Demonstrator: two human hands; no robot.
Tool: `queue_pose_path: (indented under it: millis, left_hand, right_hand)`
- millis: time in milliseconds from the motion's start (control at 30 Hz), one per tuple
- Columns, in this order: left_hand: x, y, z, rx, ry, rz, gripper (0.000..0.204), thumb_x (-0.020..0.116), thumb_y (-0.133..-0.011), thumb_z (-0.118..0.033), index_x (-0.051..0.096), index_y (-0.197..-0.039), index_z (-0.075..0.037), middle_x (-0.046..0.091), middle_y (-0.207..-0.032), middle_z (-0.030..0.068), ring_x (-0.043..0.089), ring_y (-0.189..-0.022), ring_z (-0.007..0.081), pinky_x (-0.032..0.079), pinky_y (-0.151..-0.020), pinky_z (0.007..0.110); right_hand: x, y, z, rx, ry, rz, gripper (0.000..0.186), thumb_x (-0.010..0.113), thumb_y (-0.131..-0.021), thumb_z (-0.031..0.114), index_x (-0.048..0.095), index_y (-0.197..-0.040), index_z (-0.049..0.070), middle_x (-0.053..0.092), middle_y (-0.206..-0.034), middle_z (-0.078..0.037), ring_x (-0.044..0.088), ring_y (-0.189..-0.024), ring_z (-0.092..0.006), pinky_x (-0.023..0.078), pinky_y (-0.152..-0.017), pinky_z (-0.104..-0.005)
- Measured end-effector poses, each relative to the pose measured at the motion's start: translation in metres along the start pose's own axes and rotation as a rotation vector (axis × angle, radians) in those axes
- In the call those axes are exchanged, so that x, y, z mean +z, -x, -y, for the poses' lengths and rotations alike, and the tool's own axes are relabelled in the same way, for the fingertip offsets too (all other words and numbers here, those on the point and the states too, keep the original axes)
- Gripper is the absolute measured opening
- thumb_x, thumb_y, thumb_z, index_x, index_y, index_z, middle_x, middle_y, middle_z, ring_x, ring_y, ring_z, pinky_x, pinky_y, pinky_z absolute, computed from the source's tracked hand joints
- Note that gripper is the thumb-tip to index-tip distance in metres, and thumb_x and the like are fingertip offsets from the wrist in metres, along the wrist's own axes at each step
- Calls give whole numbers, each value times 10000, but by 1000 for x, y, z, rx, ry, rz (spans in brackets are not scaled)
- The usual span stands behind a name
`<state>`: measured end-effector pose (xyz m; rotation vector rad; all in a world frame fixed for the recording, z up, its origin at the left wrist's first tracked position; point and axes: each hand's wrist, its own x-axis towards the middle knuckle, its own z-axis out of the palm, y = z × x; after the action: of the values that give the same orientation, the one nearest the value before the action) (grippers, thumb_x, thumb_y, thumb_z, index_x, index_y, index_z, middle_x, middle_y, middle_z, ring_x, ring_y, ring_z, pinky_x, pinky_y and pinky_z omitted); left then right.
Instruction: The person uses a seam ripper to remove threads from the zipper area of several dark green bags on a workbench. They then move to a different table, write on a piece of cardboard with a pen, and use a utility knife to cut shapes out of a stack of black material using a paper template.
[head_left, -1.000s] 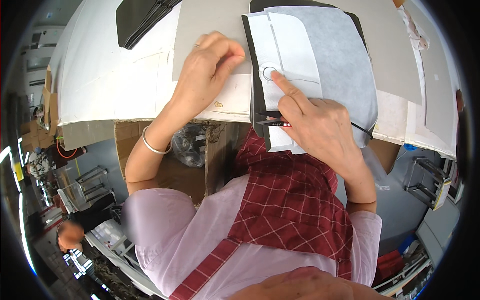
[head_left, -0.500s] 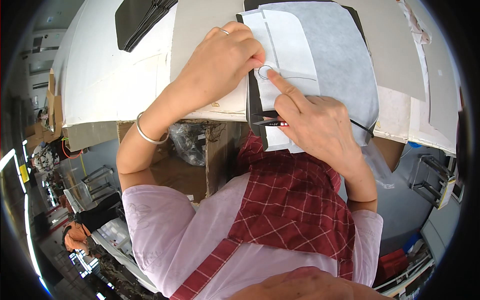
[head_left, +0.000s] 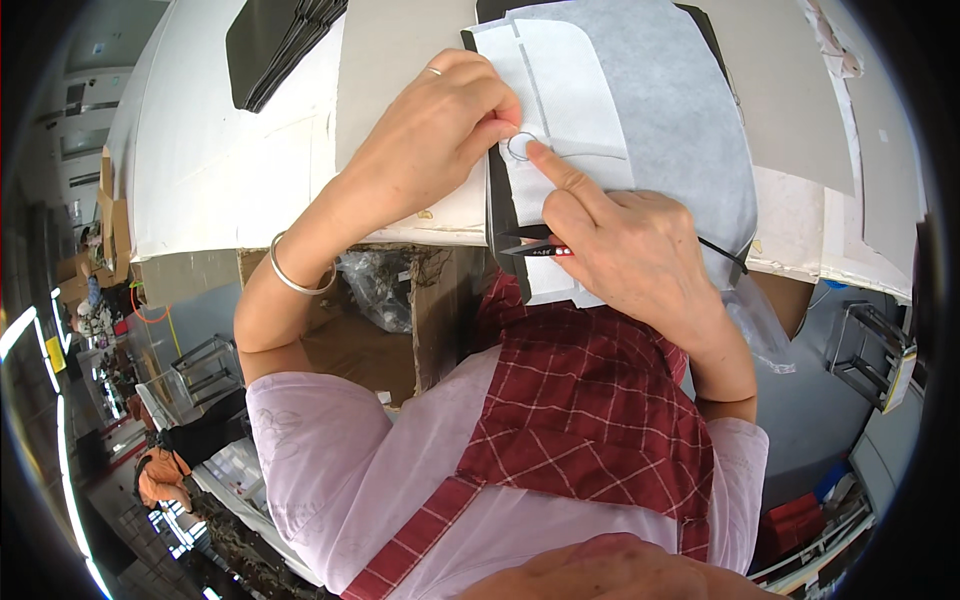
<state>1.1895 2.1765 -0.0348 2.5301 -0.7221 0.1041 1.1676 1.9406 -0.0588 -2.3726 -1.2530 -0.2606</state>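
Two hands meet at a small metal ring (head_left: 519, 146) on a white pattern piece (head_left: 565, 110).

Left hand (head_left: 430, 140) pinches the ring; right hand (head_left: 625, 245), forefinger pressed beside it, grips thread snips (head_left: 537, 246). Black fabric stack (head_left: 280, 40) lies top left on the table (head_left: 230, 170).

A brown cardboard box (head_left: 385, 335) sits open under the near edge of the table, with a crumpled clear plastic bag (head_left: 385, 285) inside it. Far off at the left edge, flattened brown cardboard (head_left: 105, 205) leans upright beside the table. No labels, signs or screens can be made out.
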Motion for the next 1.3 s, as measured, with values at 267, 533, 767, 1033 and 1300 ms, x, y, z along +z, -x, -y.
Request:
queue_pose_path:
  millis: [267, 533, 767, 1033, 1300]
  left_hand:
    - [5, 6, 0, -101, 122, -9, 102, 655, -909, -94, 602, -941, -13, 600, -1006, 100, 541, -1081, 274, 433, -945, 360]
    - [8, 7, 2, -213, 271, -79, 99, 671, -899, -90, 616, -927, -12, 605, -963, 107, 543, -1102, 272, 444, -939, 353]
    - [10, 11, 9, -338, 424, -104, 129, 685, -886, -90, 624, -978, -23, 604, -978, 85, 547, -1105, 247, 441, -937, 339]
    - [11, 16, 14, -180, 203, -54, 138, 663, -939, -114, 619, -1045, -37, 619, -1024, 24, 542, -1052, 141, 440, -941, 306]
    - [4, 26, 8, -202, 264, -348, 184, 760, -833, -137, 666, -973, -63, 633, -926, 45, 575, -927, 198, 435, -897, 331]
  right_hand:
    - [2, 1, -1, 3, -11, -8, 264, 769, -661, 158, 532, -761, 103, 644, -1326, -24, 596, -522, -120, 469, -479, -263]
    - [1, 1, -1, 8, -22, -5, 275, 778, -650, 161, 535, -765, 102, 638, -1334, -22, 602, -527, -121, 473, -479, -262]
    - [1, 1, -2, 3, -12, 3, 266, 770, -654, 154, 533, -762, 101, 640, -1332, -24, 602, -525, -118, 473, -479, -259]
    - [0, 0, -1, -1, -9, 7, 258, 763, -661, 146, 527, -756, 102, 642, -1328, -28, 602, -526, -116, 472, -481, -256]
    - [-2, -1, -3, -12, -100, -81, 204, 734, -724, 132, 540, -783, 105, 688, -1232, -78, 575, -482, -113, 478, -471, -249]
